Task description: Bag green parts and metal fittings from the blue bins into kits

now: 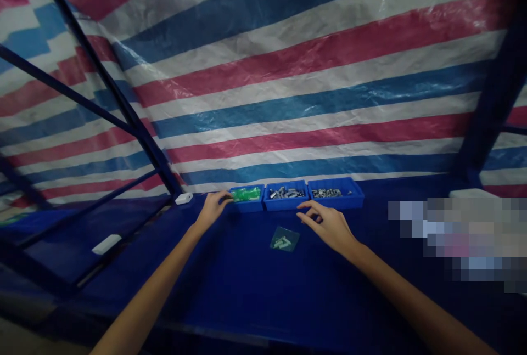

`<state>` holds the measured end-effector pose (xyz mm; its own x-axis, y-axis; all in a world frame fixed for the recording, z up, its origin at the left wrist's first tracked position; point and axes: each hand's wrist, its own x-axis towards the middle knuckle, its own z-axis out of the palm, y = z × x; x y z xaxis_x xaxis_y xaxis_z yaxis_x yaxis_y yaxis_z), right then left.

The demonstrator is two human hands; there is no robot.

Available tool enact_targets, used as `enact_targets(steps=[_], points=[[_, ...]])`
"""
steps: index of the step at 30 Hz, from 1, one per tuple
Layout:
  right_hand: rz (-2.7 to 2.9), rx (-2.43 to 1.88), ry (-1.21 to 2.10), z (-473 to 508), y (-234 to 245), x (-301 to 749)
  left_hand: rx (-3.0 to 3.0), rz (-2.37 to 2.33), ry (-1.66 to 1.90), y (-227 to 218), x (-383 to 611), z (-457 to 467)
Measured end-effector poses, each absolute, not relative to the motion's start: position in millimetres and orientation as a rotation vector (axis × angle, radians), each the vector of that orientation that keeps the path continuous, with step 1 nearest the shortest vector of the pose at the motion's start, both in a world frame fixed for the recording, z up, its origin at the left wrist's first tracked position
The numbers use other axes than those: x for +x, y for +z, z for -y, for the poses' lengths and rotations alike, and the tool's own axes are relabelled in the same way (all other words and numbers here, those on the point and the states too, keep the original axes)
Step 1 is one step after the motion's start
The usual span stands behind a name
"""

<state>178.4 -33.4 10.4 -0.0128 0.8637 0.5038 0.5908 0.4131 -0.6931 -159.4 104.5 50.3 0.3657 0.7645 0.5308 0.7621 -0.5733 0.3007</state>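
Note:
My left hand is at the left end of a row of blue bins, its fingertips by the edge of the bin that holds green plastic packaging. Its thumb and forefinger look slightly apart, with nothing visible between them. In front of the right-hand bins hovers my right hand, fingers bent and thumb apart from the forefinger, holding nothing I can see. The middle bin contains small metal cylindrical parts; the right bin has smaller metal pieces. Between my hands, a clear bag with several small pale metal parts lies flat.
The bins stand along the back of a dark blue tabletop. White blocks lie on the left near a dark metal frame. Striped plastic sheeting hangs behind. A blurred-out patch covers the right side.

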Motion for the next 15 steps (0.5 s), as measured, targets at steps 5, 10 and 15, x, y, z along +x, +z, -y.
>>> enact_targets(steps=[5, 10, 15], points=[[1.731, -1.270, 0.396, 33.7, 10.2, 176.8, 2.629, -1.437, 0.845, 47.3, -149.5, -118.8], [1.906, -1.219, 0.426, 37.0, 2.1, 169.7, 2.634, -1.492, 0.759, 48.9, -153.5, -124.3], [2.142, -1.211, 0.478, 42.5, -12.9, 160.1, 2.626, -1.685, 0.898, 48.0, -137.0, -94.7]])
